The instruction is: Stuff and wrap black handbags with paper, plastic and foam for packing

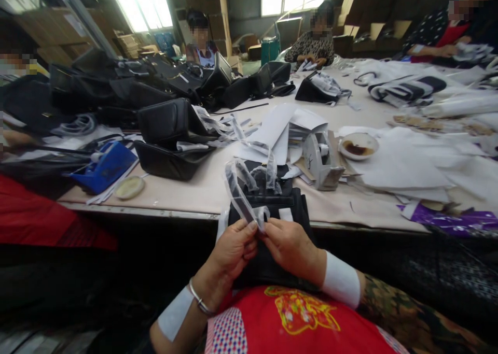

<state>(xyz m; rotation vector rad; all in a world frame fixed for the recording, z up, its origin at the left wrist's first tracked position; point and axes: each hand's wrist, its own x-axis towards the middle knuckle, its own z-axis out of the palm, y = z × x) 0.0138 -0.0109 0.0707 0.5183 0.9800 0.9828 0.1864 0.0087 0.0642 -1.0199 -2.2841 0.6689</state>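
Note:
A black handbag (293, 202) leans against the table's front edge, just beyond my hands. Its dark strap (238, 201) is covered in clear, wrinkled wrapping and loops up over the bag. My left hand (235, 246) pinches that wrapped strap between thumb and fingers. Close beside it, my right hand (291, 246) is closed at the lower end of the same strap; its fingertips are partly hidden. A small white tag (286, 214) lies on the bag near my right hand. White patches cover both forearms.
Black bags (165, 123) are heaped at the left of the table. A grey tape dispenser (319, 162) and white paper sheets (272, 128) are beyond the handbag. A blue dispenser (105, 166) stands left, a bowl with brown residue (358, 146) right. Several people sit around the table.

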